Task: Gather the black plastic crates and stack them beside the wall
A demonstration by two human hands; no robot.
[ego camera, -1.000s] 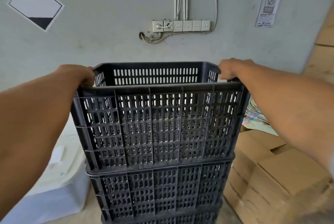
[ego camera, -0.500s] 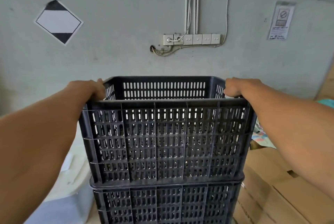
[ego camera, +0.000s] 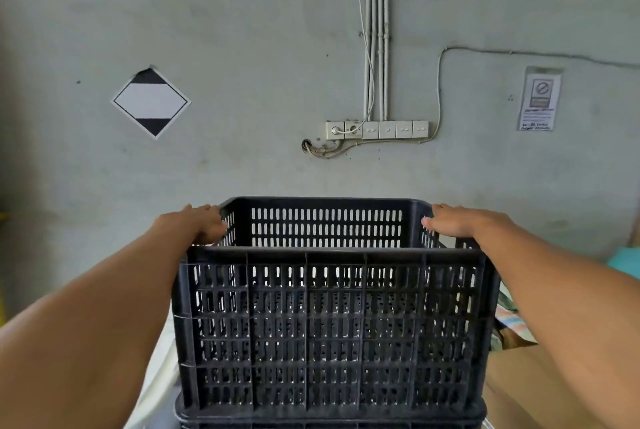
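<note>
A black slotted plastic crate (ego camera: pixel 329 324) fills the lower middle of the head view, close in front of the grey wall (ego camera: pixel 242 30). It sits on another black crate (ego camera: pixel 329 423), of which only the rim shows at the bottom edge. My left hand (ego camera: pixel 199 224) grips the top crate's left rim near the far corner. My right hand (ego camera: pixel 457 222) rests on the right rim near its far corner, fingers curled over the edge. The top crate is empty inside.
A row of sockets and switches (ego camera: pixel 377 129) with cables hangs on the wall above the crate. Cardboard boxes (ego camera: pixel 554 390) and colourful papers (ego camera: pixel 512 321) lie to the right. A white surface (ego camera: pixel 159 380) lies low on the left.
The view has tilted upward, so the crate stack sits lower in the frame and fewer lower crates show. Both hands stay on the top crate's side rims.
</note>
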